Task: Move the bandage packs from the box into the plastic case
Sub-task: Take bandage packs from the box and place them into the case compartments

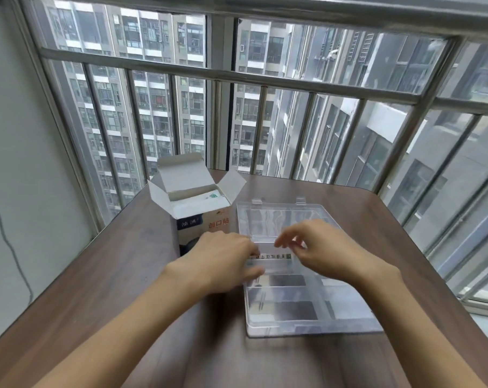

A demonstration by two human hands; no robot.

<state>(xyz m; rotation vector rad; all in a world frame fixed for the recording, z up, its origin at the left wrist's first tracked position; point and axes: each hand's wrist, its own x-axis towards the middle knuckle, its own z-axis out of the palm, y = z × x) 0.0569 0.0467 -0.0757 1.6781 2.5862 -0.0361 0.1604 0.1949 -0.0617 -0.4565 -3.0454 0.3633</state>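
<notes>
Bare brown wood-grain table (125, 275) lay open at the near edge and to the left, and on it the clear plastic compartment case (307, 317) sat flat, well inside the right edge. Over its middle compartments the left hand (223, 261) and right hand (329, 253) pinched the ends of a white bandage pack with green print (273, 257), fingers curled onto it. Beyond, touching the case's left far corner, stood the white cardboard box (201, 219), flaps open, more packs (212, 196) inside, near the table's far edge.

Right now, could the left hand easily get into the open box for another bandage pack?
Probably yes. The box stands just beyond the left hand, its flaps folded open, with nothing between them.
</notes>
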